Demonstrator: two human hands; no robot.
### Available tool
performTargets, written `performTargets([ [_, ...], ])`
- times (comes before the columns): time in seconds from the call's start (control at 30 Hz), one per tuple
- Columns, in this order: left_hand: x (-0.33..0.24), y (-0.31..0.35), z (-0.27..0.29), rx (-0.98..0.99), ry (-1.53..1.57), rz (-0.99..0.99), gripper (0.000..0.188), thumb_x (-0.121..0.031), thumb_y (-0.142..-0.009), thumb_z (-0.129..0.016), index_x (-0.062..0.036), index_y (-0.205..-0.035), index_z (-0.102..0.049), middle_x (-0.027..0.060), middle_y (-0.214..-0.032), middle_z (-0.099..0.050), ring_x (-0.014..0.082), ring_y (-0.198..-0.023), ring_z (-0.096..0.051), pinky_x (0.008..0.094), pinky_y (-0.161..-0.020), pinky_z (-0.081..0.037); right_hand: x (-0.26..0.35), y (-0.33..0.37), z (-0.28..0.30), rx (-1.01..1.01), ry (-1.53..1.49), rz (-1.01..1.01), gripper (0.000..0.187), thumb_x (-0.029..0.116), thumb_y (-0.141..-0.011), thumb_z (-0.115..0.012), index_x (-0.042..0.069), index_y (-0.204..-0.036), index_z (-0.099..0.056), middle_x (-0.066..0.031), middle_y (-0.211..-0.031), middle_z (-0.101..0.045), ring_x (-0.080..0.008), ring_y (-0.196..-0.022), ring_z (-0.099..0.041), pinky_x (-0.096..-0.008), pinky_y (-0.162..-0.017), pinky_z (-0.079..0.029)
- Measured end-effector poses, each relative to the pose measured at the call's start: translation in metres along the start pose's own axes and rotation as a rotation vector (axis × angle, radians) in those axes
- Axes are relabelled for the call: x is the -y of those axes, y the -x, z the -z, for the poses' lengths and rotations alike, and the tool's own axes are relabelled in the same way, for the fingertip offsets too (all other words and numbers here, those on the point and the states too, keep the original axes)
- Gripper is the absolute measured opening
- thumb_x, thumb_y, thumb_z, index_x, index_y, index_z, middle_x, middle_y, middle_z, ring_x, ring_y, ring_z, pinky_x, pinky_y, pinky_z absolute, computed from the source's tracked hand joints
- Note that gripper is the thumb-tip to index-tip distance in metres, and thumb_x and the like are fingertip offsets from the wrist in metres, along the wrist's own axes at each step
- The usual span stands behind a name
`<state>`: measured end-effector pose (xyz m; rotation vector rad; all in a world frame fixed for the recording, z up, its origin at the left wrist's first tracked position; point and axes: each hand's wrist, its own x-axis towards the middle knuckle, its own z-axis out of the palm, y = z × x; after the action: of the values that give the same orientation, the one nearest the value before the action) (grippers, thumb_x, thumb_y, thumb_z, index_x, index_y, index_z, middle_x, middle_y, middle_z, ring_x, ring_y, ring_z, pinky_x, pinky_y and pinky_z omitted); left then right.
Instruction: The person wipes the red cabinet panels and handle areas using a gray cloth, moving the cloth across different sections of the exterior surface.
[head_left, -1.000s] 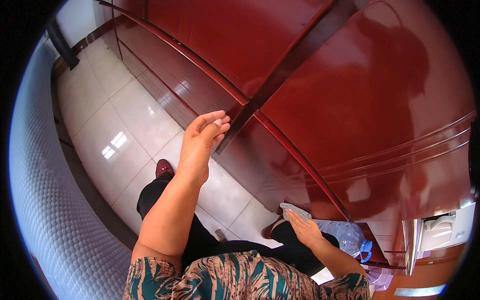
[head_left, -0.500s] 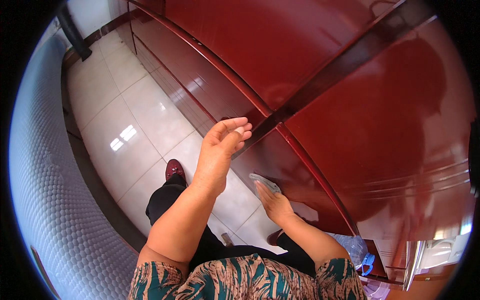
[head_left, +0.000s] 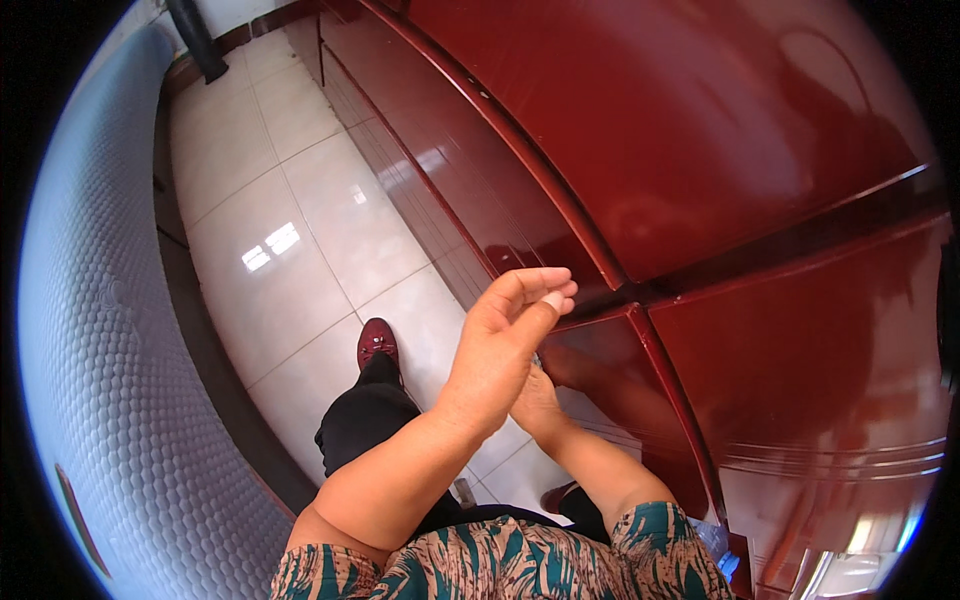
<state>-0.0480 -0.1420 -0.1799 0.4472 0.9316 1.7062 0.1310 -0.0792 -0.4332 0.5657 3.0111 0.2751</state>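
My left hand [head_left: 515, 320] is raised in front of the dark red glossy cabinet [head_left: 760, 370], near where its lower drawer fronts meet the upper edge. Its fingers are loosely bent with the thumb close to them, and I see nothing in it. Lower down and partly behind it, my right hand [head_left: 540, 405] reaches to the cabinet's lower front. It holds a grey cloth [head_left: 537, 360] against that surface; only a sliver of the cloth shows now, the rest being hidden by my left hand. The right fingertips are hidden too.
A bed or mattress with a pale blue quilted cover [head_left: 110, 330] runs along the left. White glossy floor tiles [head_left: 310, 230] lie between it and the cabinet. My dark red shoe [head_left: 377, 342] stands there. A dark pipe-like post [head_left: 197, 40] is at the far left; a clear plastic bag [head_left: 712, 538] sits low right.
The view has shifted, so the cabinet's joint sits lower and further right. My left hand now overlaps the right one, and the grey cloth, plain before, is almost covered.
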Motion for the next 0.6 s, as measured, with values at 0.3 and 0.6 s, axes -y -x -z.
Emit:
performTargets([
  [0.3, 0.009, -0.004, 0.001, 0.018, -0.04, 0.012, 0.033, -0.021, -0.092, -0.058, -0.0035, -0.12, -0.058, 0.01, -0.119, -0.062, 0.0166, -0.107, -0.058, 0.0304, -0.093, -0.042, 0.004, 0.048, 0.002, 0.162, -0.106, -0.009, 0.057, 0.006, -0.085, -0.049, -0.007, -0.14, -0.037, -0.0142, -0.146, -0.04, -0.0145, -0.096, -0.058, -0.0256, -0.078, -0.043],
  [0.6, 0.016, -0.008, -0.006, -0.004, -0.16, 0.066, 0.034, -0.02, -0.091, -0.057, -0.0029, -0.121, -0.057, 0.0095, -0.118, -0.062, 0.0153, -0.106, -0.058, 0.0288, -0.094, -0.042, -0.008, 0.187, 0.072, 0.409, 0.235, 0.059, 0.056, 0.006, -0.088, -0.042, -0.001, -0.143, -0.035, -0.0077, -0.154, -0.029, -0.0081, -0.134, -0.037, -0.0183, -0.085, -0.04],
])
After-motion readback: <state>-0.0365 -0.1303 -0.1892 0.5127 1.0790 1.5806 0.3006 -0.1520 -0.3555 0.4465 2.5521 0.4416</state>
